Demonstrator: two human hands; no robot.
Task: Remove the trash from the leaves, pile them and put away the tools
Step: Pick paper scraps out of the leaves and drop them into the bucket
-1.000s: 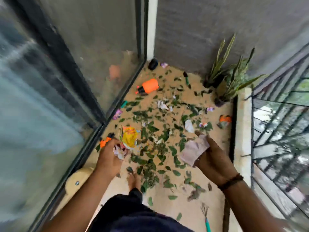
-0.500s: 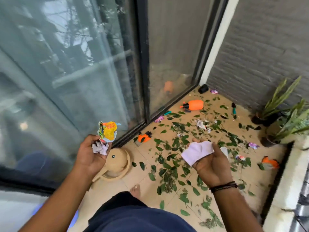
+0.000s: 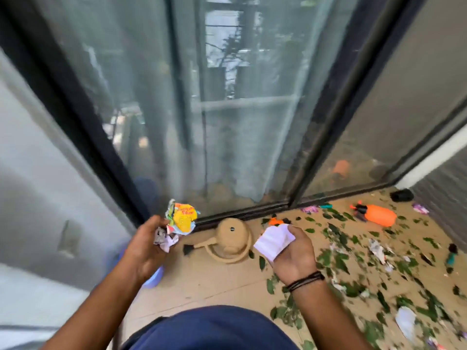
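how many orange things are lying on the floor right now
2: an orange sprayer at the far right near the glass door, and a small orange tool by the door track, just beyond the right hand, partly hidden.

The yellow wrapper (image 3: pixel 183 219) is looking like glossy printed plastic film, crumpled, with creased paper scraps (image 3: pixel 165 240) below it. The white sheet (image 3: pixel 274 240) is showing as matt paper. The tan watering can (image 3: pixel 231 239) and the orange sprayer (image 3: pixel 377 215) are appearing as smooth plastic. The floor tiles (image 3: pixel 214 281) are reading matt, the door glass (image 3: pixel 227 109) shiny and reflective, and the blurred wall (image 3: pixel 444 188) is perhaps rough brick.
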